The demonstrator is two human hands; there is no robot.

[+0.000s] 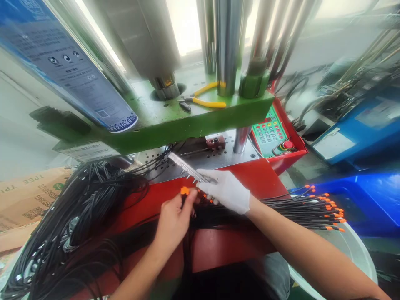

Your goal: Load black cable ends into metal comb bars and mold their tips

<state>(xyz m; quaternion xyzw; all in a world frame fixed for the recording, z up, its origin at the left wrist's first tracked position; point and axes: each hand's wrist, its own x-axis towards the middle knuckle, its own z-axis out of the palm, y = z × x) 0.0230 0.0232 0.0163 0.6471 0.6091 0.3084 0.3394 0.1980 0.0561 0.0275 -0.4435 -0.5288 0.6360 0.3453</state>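
My bare left hand (173, 217) pinches a black cable just below its orange moulded plug (185, 191), holding it upright over the red machine table (259, 177). My right hand (225, 190), in a white glove, is closed round a long metal bar (186, 168) that carries several small orange plugs along its edge. The bar slants up and left toward the perforated steel plate (218, 156). A bundle of black cables (300, 208) runs under my right forearm, with orange tips fanned out at the right.
A green press platen (187, 121) with steel columns hangs above; yellow-handled pliers (208, 101) lie on it. A keypad panel with a red button (271, 133) sits right of the plate. A heap of black cables (78, 216) fills the left. A white tub (356, 250) and blue bins (375, 200) stand right.
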